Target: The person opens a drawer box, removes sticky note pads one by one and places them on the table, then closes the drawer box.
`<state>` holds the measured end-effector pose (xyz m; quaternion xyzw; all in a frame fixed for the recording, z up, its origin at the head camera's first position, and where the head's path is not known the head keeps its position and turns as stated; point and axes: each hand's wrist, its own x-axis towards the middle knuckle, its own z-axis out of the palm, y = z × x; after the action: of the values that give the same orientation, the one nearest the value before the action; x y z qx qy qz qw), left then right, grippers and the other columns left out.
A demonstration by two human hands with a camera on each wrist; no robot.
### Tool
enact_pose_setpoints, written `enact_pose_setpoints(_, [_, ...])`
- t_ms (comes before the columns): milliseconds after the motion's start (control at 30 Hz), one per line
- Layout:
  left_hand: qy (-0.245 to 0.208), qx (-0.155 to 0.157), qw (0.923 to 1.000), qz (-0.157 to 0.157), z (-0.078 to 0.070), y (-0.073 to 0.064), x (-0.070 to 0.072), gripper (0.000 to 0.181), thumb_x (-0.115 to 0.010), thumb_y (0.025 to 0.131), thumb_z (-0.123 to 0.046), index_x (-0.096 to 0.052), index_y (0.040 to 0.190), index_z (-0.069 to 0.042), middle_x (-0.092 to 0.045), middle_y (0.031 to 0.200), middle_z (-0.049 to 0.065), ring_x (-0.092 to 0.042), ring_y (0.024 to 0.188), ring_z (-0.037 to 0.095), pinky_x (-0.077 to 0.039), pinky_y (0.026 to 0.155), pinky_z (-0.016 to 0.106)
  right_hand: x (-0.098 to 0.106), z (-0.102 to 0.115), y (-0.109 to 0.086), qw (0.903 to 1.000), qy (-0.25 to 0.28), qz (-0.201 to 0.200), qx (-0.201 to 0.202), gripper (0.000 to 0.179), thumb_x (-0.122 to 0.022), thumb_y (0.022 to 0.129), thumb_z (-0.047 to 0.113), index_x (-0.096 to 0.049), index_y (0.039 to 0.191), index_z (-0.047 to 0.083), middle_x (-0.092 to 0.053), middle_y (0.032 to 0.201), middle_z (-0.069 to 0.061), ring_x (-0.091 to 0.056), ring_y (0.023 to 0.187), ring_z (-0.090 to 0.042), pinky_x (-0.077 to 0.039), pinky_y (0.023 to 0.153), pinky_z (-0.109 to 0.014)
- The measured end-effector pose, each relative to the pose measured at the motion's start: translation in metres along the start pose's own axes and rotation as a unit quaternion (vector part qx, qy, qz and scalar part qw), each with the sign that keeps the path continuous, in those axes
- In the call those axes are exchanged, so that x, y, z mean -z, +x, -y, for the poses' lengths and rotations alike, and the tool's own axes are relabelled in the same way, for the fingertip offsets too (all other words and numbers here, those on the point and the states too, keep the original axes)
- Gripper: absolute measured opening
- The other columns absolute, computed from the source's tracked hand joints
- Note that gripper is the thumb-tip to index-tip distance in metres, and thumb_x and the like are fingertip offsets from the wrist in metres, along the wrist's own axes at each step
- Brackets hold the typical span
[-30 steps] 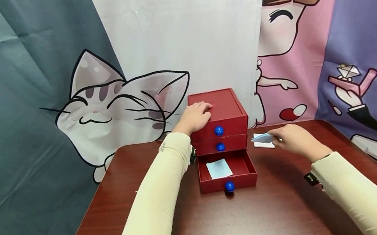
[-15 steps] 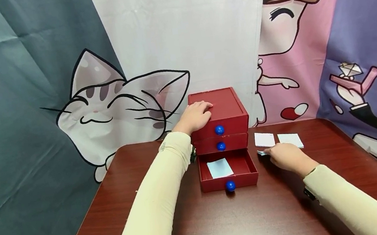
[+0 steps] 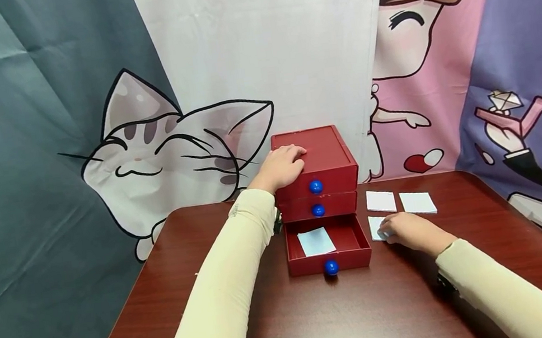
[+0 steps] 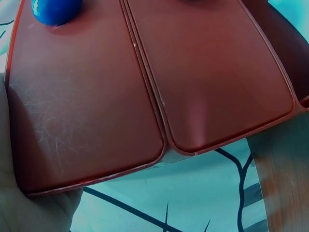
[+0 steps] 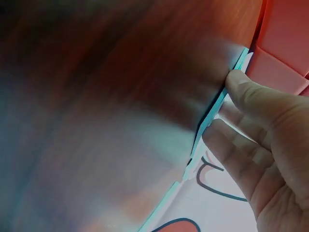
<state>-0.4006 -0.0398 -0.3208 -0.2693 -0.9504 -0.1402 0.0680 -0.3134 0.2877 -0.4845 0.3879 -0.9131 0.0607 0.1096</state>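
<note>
My left hand rests on top of a small red drawer cabinet, at its left edge. In the left wrist view, the hand holds the edge next to the top drawer front. The bottom drawer is pulled out, with a light blue sticky note pad inside. Right of the cabinet, my right hand pinches another pale blue pad that lies on the table. In the right wrist view, the thumb and fingers touch its edge; part of the pad is hidden.
Two more white-looking pads lie behind the right hand, a left pad and a right pad. Blue ball knobs stick out from the drawer fronts. A printed curtain hangs behind the brown table.
My right hand has come down and slightly toward me, laying the pale blue pad flat in front of the left-hand white pad. The left hand stays on the cabinet.
</note>
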Motion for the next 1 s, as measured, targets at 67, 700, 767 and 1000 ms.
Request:
enact_pose_setpoints(67, [0.002,-0.001,1.0000,-0.001,0.000,0.000,0.000,0.046,-0.039,0.103,-0.029,-0.053,0.146,-0.019,-0.046,0.155,0.002,-0.036,0.146,0.023,-0.019,0.122,0.051,0.000,-0.001,0.000,1.0000,0.004,0.002,-0.006,0.018,-0.083,0.074,-0.003,-0.078,0.090,0.005,-0.073,0.089,-0.005,-0.071,0.085,-0.023,-0.059,0.079,-0.042])
enact_pose_setpoints(700, [-0.006,0.004,1.0000,0.000,-0.001,0.000,0.001,0.046,-0.038,0.104,-0.030,-0.053,0.146,-0.020,-0.047,0.154,0.001,-0.036,0.146,0.022,-0.018,0.123,0.050,0.036,0.079,0.102,0.9909,0.004,0.017,0.133,0.019,-0.082,0.085,0.017,-0.079,0.104,0.011,-0.077,0.098,0.001,-0.072,0.090,-0.014,-0.060,0.081,-0.032])
enact_pose_setpoints(767, [-0.006,0.003,1.0000,0.000,-0.001,0.001,0.001,0.046,-0.038,0.104,-0.029,-0.053,0.146,-0.020,-0.047,0.153,0.001,-0.036,0.146,0.022,-0.018,0.123,0.050,0.027,0.079,0.112,0.9880,0.017,0.055,0.143,0.024,-0.082,0.085,0.017,-0.079,0.108,0.010,-0.077,0.103,-0.002,-0.073,0.094,-0.015,-0.059,0.084,-0.032])
enact_pose_setpoints(1000, [0.004,0.010,0.9999,0.006,-0.001,0.002,-0.002,0.047,-0.038,0.104,-0.029,-0.052,0.147,-0.021,-0.044,0.157,0.001,-0.033,0.148,0.022,-0.017,0.123,0.050,-0.003,0.078,0.129,0.9844,0.038,0.122,0.121,0.034,-0.082,0.086,0.021,-0.075,0.118,0.010,-0.075,0.110,-0.004,-0.071,0.098,-0.017,-0.057,0.090,-0.032])
